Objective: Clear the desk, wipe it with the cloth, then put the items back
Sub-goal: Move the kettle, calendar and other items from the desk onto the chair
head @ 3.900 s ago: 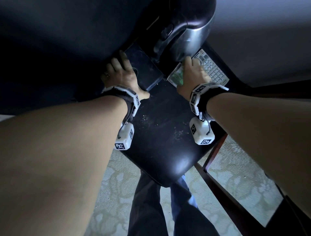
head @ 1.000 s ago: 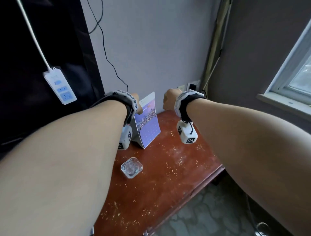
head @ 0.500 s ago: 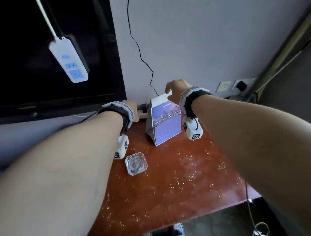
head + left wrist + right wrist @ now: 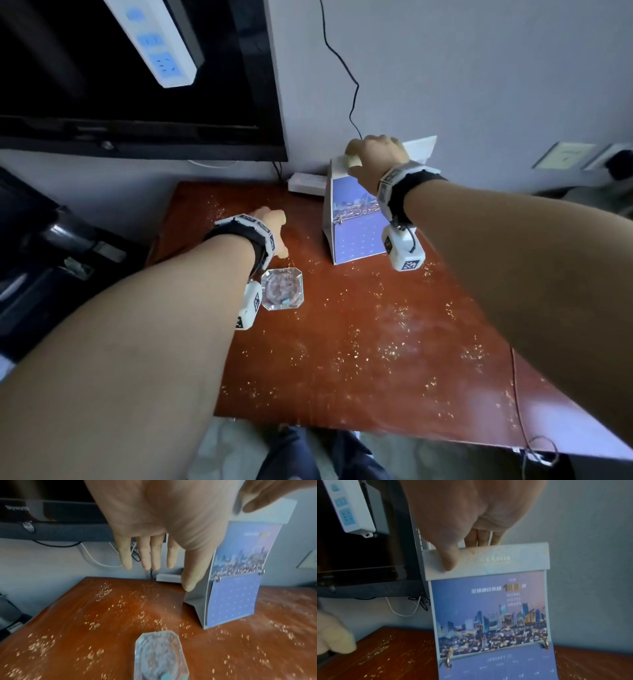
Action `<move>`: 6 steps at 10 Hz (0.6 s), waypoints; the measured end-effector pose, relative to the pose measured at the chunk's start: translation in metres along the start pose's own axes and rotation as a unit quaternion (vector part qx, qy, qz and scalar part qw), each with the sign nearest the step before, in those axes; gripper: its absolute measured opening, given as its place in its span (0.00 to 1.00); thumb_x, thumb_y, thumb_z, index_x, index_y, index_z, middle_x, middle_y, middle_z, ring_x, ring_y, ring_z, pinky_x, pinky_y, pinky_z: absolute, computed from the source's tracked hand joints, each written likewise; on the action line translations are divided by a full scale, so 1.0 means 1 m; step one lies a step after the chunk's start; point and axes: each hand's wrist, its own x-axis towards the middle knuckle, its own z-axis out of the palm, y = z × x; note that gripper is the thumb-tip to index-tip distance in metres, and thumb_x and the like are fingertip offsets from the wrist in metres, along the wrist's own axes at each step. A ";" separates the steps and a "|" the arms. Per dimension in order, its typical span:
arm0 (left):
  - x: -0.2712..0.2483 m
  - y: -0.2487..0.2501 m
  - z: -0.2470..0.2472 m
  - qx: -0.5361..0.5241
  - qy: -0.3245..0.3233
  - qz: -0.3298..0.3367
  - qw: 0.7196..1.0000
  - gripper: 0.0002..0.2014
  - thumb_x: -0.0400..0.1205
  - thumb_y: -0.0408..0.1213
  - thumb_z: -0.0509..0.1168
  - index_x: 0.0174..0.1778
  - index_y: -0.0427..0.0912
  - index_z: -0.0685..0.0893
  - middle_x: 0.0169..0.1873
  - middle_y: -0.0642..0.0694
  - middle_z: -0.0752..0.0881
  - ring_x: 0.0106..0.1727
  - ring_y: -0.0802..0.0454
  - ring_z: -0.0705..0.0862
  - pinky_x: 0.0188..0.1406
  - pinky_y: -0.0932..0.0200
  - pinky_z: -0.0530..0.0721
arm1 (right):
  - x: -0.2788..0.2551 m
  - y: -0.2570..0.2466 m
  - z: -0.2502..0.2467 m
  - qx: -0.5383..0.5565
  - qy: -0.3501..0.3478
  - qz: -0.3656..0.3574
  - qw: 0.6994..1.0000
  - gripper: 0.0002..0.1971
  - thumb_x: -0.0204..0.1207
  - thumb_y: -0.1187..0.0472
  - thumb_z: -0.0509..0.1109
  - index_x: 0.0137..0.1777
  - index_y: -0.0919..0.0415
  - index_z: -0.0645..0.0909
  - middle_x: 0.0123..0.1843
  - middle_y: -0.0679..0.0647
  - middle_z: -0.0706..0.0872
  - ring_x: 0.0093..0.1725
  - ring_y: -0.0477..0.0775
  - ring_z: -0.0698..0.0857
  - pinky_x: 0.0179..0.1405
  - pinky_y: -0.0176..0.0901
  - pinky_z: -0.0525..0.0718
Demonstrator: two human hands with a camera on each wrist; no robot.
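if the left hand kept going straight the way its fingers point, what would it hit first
Probably the white power strip at the desk's back edge, or the wall just behind it. The left hand is open, pointing that way above the crumb-strewn desk; depth is unclear.

Left hand (image 4: 154,520), fingers (image 4: 126,555) straight, above crumb-strewn desk (image 4: 120,615).

left hand (image 4: 154,524): fingers straight and spread, palm down, holding nothing
right hand (image 4: 375,154): at 1 o'clock, thumb and fingers pinching
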 end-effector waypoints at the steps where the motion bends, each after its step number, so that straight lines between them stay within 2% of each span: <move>1: 0.003 0.002 0.036 -0.017 -0.037 -0.014 0.999 0.44 0.73 0.45 0.78 0.81 0.42 0.63 0.78 0.40 0.65 0.76 0.36 0.70 0.72 0.42 0.73 | -0.001 0.001 0.019 -0.011 0.050 -0.022 0.998 0.17 0.81 0.54 0.64 0.68 0.57 0.76 0.63 0.61 0.81 0.66 0.66 0.76 0.68 0.52 0.66; 2: 0.009 0.011 0.057 0.051 -0.036 0.014 0.998 0.48 0.67 0.46 0.82 0.80 0.42 0.63 0.75 0.40 0.64 0.74 0.37 0.70 0.70 0.40 0.75 | -0.005 0.003 0.031 -0.034 0.091 -0.034 0.995 0.19 0.81 0.52 0.63 0.68 0.59 0.74 0.63 0.63 0.80 0.65 0.66 0.75 0.69 0.54 0.64; 3: 0.017 0.020 0.083 0.068 -0.041 0.038 0.996 0.50 0.64 0.44 0.82 0.79 0.44 0.61 0.77 0.41 0.60 0.77 0.36 0.66 0.71 0.37 0.72 | -0.007 0.003 0.040 -0.041 0.132 -0.038 0.990 0.20 0.78 0.53 0.64 0.67 0.61 0.75 0.61 0.63 0.80 0.62 0.67 0.76 0.68 0.55 0.64; 4: 0.023 0.021 0.110 0.075 -0.049 0.052 0.995 0.50 0.69 0.43 0.79 0.83 0.44 0.58 0.82 0.37 0.59 0.80 0.33 0.64 0.76 0.36 0.68 | -0.010 0.002 0.045 -0.057 0.143 -0.031 0.988 0.22 0.76 0.52 0.61 0.68 0.60 0.75 0.63 0.62 0.79 0.64 0.67 0.75 0.72 0.55 0.62; 5: 0.028 0.016 0.135 0.106 -0.077 0.043 0.991 0.45 0.72 0.44 0.78 0.83 0.43 0.62 0.81 0.35 0.63 0.80 0.32 0.65 0.78 0.33 0.65 | -0.009 0.002 0.049 -0.064 0.143 -0.023 0.987 0.24 0.76 0.53 0.59 0.71 0.59 0.73 0.66 0.61 0.77 0.68 0.66 0.73 0.79 0.56 0.56; 6: 0.012 0.019 0.137 0.106 -0.130 0.020 0.986 0.33 0.79 0.42 0.72 0.80 0.39 0.69 0.77 0.35 0.71 0.77 0.35 0.71 0.74 0.41 0.70 | -0.011 -0.001 0.051 -0.069 0.167 -0.019 0.983 0.24 0.76 0.53 0.56 0.71 0.59 0.73 0.66 0.59 0.77 0.68 0.65 0.73 0.80 0.56 0.55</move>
